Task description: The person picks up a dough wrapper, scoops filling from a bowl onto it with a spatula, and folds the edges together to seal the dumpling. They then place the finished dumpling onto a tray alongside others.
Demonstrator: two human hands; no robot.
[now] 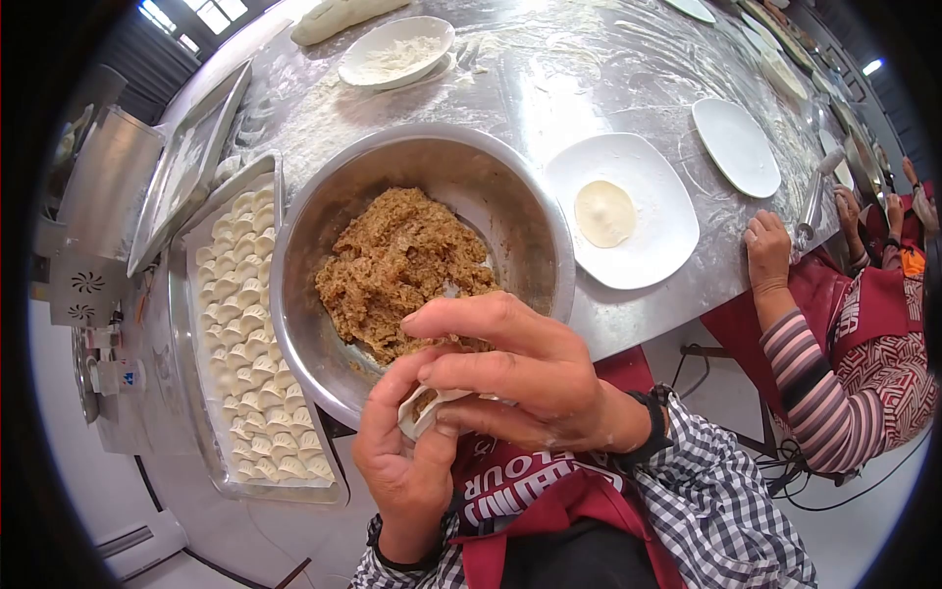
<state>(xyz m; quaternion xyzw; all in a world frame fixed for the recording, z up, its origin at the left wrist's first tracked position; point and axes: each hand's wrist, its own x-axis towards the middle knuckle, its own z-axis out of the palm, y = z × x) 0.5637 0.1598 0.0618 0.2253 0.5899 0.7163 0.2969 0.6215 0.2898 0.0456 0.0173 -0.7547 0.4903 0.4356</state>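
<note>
Between my two hands is a dumpling [421, 408], a white wrapper folded around brown filling, with some filling still showing at its opening. My left hand [404, 469] cups it from below and from the left, with the thumb against the wrapper. My right hand [530, 378] pinches the wrapper's edge from the right, its upper fingers raised and curved over the dumpling. Just beyond my hands stands a large steel bowl [530, 211] with a mound of brown minced filling [402, 260]. My fingers cover part of the dumpling and the bowl's near rim.
At left, a lined metal tray [180, 324] holds rows of folded dumplings [250, 344]. A white plate [662, 231] carries one round wrapper [604, 213]. Farther off are a bowl of flour [397, 51], a dough roll [343, 15] and another plate [736, 145]. A co-worker's hand [768, 247] rests at right.
</note>
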